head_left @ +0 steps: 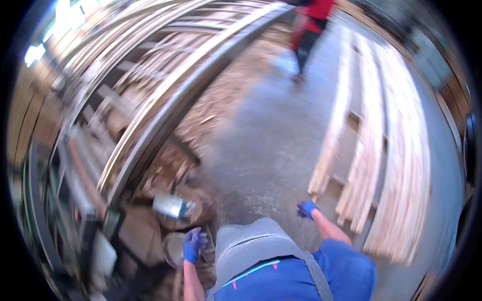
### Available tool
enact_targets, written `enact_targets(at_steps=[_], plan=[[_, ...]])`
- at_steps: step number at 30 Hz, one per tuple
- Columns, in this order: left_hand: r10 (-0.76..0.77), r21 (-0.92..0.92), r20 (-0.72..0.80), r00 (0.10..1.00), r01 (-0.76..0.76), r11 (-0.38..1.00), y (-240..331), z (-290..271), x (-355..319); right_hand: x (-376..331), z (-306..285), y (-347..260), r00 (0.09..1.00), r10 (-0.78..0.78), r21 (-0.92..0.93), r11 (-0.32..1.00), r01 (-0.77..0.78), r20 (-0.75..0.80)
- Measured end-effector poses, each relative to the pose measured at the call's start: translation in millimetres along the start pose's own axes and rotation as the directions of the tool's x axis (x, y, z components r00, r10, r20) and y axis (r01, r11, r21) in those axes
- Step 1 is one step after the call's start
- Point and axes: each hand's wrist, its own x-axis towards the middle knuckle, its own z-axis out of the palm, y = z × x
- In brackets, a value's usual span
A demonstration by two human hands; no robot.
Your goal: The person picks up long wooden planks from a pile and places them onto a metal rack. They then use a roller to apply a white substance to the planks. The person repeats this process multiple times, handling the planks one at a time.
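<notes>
We start with the nearest board row, a narrow run of pale timber right of centre, its near end just beside the right hand. That hand wears a blue glove; blur hides its fingers, so we cannot tell whether they are clenched or loose, or whether they touch the wood. The left hand, also gloved, is in the lower left of the frame with its fingers loosely spread, and we see nothing held in it.

As we judge it, a hasty grab at the board ends could drive in a splinter or pinch a finger between boards, since the edges look rough. A foot could also catch on the near ends, which lie low beside the body.

The right forearm reaches up and leftward from the blue sleeve, elbow out; the left forearm rises almost straight from the lower edge, hand uppermost.

Farther out, we see a middle board row and a broad board row towards the right edge, a silvery box near the left hand, wood chips beyond it, a long metal beam crossing the upper left, and a person in red at the top.
</notes>
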Motion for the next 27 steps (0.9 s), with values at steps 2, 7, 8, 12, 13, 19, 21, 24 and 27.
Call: enact_targets(at_steps=[2,7,8,12,13,19,21,24,27], plan=[[-0.042,0.068,-0.038,0.998,0.044,0.997,-2.5,-0.6,17.7,-20.0,9.9,-47.5,0.994,-0.109,0.014,0.994,0.109,-0.013],[-0.113,0.18,0.14,0.984,0.087,0.98,34.1,37.0,65.6,-54.4,28.9,-33.9,0.994,-0.064,0.172,0.982,0.078,-0.086],[-0.144,0.221,0.15,0.978,0.109,0.969,46.6,48.8,68.9,-57.2,30.5,-18.7,0.992,-0.103,0.081,0.991,0.109,-0.07],[-0.012,0.231,0.32,0.947,-0.065,0.971,88.5,85.9,92.7,-53.1,34.4,56.7,0.985,0.117,0.16,0.983,-0.096,-0.128],[0.008,0.282,0.35,0.937,-0.113,0.953,89.4,95.6,104.9,-47.3,32.5,90.5,0.979,0.194,0.159,0.97,-0.182,-0.06],[0.032,0.272,0.336,0.941,-0.129,0.954,80.3,135.4,126.7,-51.8,9.5,120.8,0.925,0.378,0.365,0.866,-0.341,-0.032],[0.023,0.317,0.361,0.932,-0.146,0.937,75.9,158.5,117.6,-46.0,-15.1,118.5,0.951,0.303,0.351,0.898,-0.264,-0.06],[0.014,0.424,0.405,0.914,-0.202,0.883,78.5,190.4,101.3,-53.9,-45.3,102.3,0.961,0.269,0.431,0.876,-0.217,-0.062],[0.052,0.477,0.453,0.89,-0.291,0.829,41.8,203.3,129.2,-58.2,-74.6,105.5,0.955,0.286,0.487,0.848,-0.211,-0.084]])
